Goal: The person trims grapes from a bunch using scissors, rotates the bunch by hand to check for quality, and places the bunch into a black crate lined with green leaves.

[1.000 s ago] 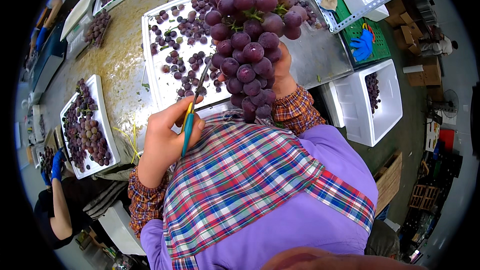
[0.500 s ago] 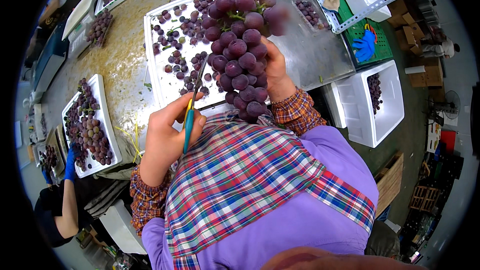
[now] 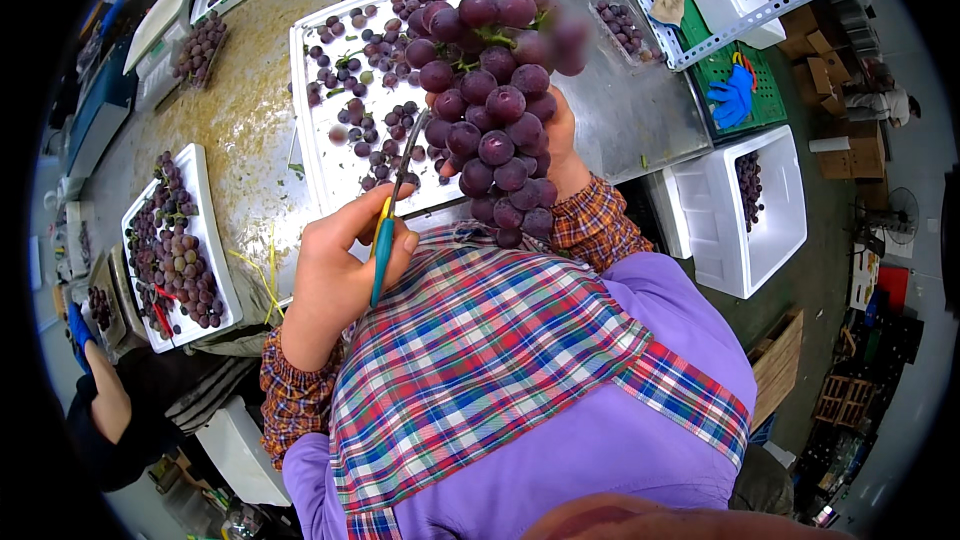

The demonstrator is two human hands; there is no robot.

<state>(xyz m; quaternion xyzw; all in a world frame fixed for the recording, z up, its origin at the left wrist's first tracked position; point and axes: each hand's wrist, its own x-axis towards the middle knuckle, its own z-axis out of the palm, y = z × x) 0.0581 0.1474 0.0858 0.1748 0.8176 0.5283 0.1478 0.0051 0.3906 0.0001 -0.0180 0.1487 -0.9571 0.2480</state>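
Note:
My left hand (image 3: 345,260) is closed around snips (image 3: 382,258) with teal and yellow handles. Their slim dark blades point up, against the left side of a large bunch of dark purple grapes (image 3: 505,145). From behind, my right hand (image 3: 566,152) holds that bunch up in front of me; most of its fingers are hidden by the fruit. Below the bunch, a white tray (image 3: 305,130) on the metal table carries many loose grapes and small clusters. One grape (image 3: 338,134) over this tray is blurred.
At left, another white tray (image 3: 232,305) holds grape bunches and red-handled snips (image 3: 162,312); a co-worker's blue-gloved hand (image 3: 78,335) is beyond it. A clear punnet of grapes (image 3: 625,32), a green crate (image 3: 770,90) with gloves and a white foam box (image 3: 735,260) stand right.
The grape bunch has turned and shifted slightly right and down. The blades stay beside it. The co-worker's gloved hand has moved left off the side tray, where red-handled snips now show.

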